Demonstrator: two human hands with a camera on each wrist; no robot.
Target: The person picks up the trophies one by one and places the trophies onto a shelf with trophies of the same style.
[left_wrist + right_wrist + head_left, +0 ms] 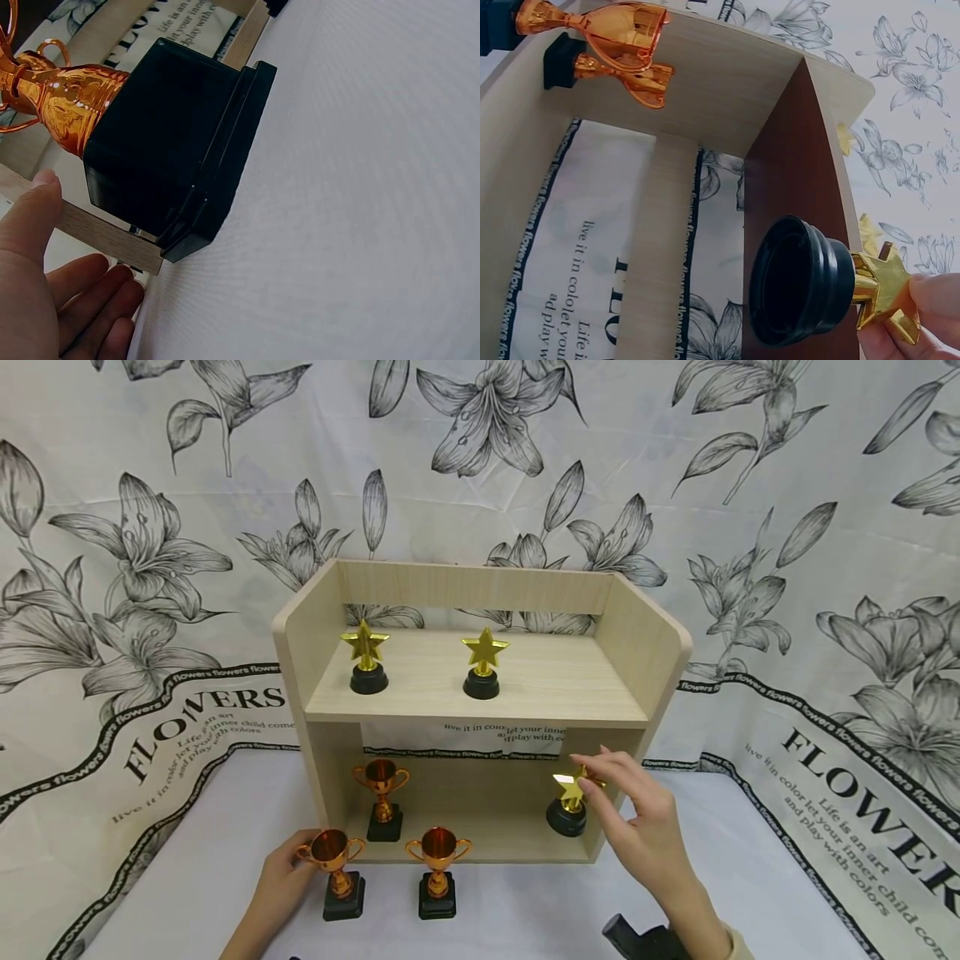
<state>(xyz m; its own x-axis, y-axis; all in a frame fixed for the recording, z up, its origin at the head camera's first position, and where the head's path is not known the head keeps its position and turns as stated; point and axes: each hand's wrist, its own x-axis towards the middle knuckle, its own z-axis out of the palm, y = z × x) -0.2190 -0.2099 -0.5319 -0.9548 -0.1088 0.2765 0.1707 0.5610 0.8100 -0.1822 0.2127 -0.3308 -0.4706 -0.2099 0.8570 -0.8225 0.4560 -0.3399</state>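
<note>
Right hand (637, 818) pinches a gold star trophy (566, 817) by its star, base tilted, off the shelf floor, at the right end of the lower compartment (480, 810); can't tell if it's past the front edge. Left hand (287, 870) relaxed, fingers loosely bent, gripping nothing, just beside the left copper cup (343, 903). That cup and the middle copper cup (437, 902) stand on the white table (525, 914). Wooden shelf (480, 722): lower compartment holds the rear copper cup (384, 822), left; upper compartment (555, 685) holds two star trophies, left star (368, 678) and centre star (482, 683), both upright.
</note>
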